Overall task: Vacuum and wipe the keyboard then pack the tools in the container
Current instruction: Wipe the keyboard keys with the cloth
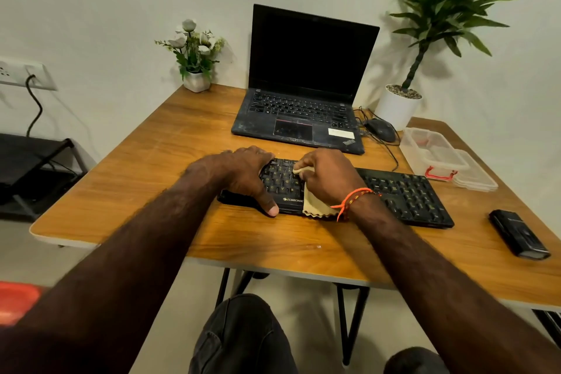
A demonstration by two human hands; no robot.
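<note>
While wiping, 2 hands on 1 black keyboard (403, 194), lying across bench (145, 167) centre-front. Left hand (243, 174) clamped over kbd's left end, fingers curled over far edge, thumb hooked on near edge by the logo. Right hand (329, 176) pinching 1 beige cloth (315, 206), pressed onto keys mid-left; cloth's scalloped edge hanging past kbd's near edge. Orange thread band (353, 197) on right wrist.

Count, rest of bench: 1 laptop (306, 82), lid up, screen dark, behind kbd. 1 mouse (381, 129) w/ cable, just right of laptop. 1 clear container (431, 150) w/ red latch, far right, w/ 1 clear lid (476, 174) lying beside it, touching. 1 black handheld device (517, 234), prob. the vacuum, near right edge, well apart from kbd. 2 plants: small white-flower pot (195, 55) back left, tall green one in white pot (397, 106) back right.

Hidden/unclear: kbd's left part mostly under hands; fingertips of right hand not visible, cloth bulk under palm. Container contents hard to make out, something reddish inside. Wall socket (18, 71) cut off at left edge, 1 cable plugged in. Red object (15, 300) bottom left cut off, unidentifiable.
</note>
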